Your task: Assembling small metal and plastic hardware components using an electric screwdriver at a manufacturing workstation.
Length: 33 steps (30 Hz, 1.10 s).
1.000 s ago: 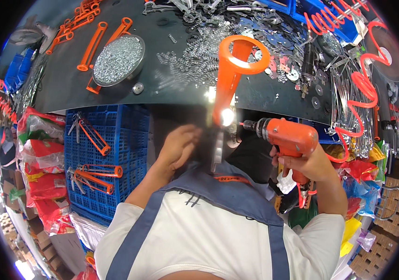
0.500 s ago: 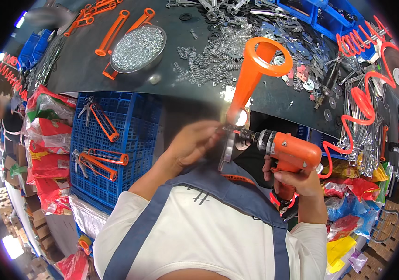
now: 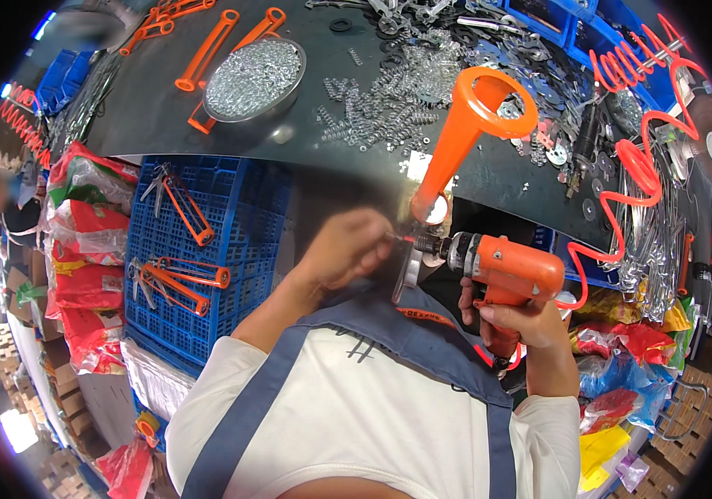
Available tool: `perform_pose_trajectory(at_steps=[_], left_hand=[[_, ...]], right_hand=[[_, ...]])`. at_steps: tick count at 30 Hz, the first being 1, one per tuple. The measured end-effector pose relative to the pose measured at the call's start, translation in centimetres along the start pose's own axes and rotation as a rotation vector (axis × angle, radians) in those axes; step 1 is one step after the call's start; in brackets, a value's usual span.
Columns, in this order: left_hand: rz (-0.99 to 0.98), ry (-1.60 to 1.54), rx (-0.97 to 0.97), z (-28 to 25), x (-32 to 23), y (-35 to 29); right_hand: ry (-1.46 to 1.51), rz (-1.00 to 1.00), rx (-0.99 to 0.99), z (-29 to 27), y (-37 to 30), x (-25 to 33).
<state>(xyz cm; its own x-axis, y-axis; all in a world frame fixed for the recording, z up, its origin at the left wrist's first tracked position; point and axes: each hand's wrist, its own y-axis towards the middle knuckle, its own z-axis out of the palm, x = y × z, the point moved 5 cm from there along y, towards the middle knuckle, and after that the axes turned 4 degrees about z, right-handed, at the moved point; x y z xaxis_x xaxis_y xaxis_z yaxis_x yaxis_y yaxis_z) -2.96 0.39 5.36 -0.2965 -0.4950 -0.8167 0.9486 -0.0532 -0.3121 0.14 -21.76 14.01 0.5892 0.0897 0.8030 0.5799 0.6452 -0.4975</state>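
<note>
My right hand grips the handle of an orange air screwdriver, its thumb and fingers wrapped around it. The screwdriver's dark chuck points left and meets the lower end of an orange caulking gun frame. That frame leans over the table edge, its open ring end up and away from me. A grey metal bar, probably a handle, hangs below the joint. On the other side of it, my left hand is closed with curled fingers at the joint; what they pinch is blurred and too small to make out.
A steel bowl of small metal parts stands on the dark table. Loose springs and metal plates lie beyond the frame. A red coiled hose runs at right. Blue crates with caulking guns stand at left.
My left hand's fingers have curled in more tightly at the joint. The screwdriver has shifted slightly left, closer against the frame. The whole view has moved a little.
</note>
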Motion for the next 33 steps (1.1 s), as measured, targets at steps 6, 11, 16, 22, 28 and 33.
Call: perform_pose_trajectory(at_steps=[6,11,16,22,28,33], left_hand=[[0.128,0.283,0.120,-0.3,0.2,0.3],[0.256,0.640,0.000,0.1,-0.4,0.1],[0.093,0.420,-0.091,1.2,-0.4,-0.1],[-0.020,0.202,-0.084,0.5,1.6,0.2],[0.216,0.536,-0.193,-0.2,0.1,0.5],[0.499,0.885,-0.212,1.5,0.2,2.2]], right_hand=[[0.039,-0.017,0.037,0.2,0.1,0.1],[-0.019,-0.038,0.067,0.0,0.0,0.1],[-0.157,-0.105,0.065,0.0,0.0,-0.5],[-0.179,-0.108,0.046,-0.2,-0.2,-0.2],[-0.278,-0.063,-0.125,-2.1,-0.9,1.3],[-0.316,0.068,-0.227,-3.1,0.6,1.7]])
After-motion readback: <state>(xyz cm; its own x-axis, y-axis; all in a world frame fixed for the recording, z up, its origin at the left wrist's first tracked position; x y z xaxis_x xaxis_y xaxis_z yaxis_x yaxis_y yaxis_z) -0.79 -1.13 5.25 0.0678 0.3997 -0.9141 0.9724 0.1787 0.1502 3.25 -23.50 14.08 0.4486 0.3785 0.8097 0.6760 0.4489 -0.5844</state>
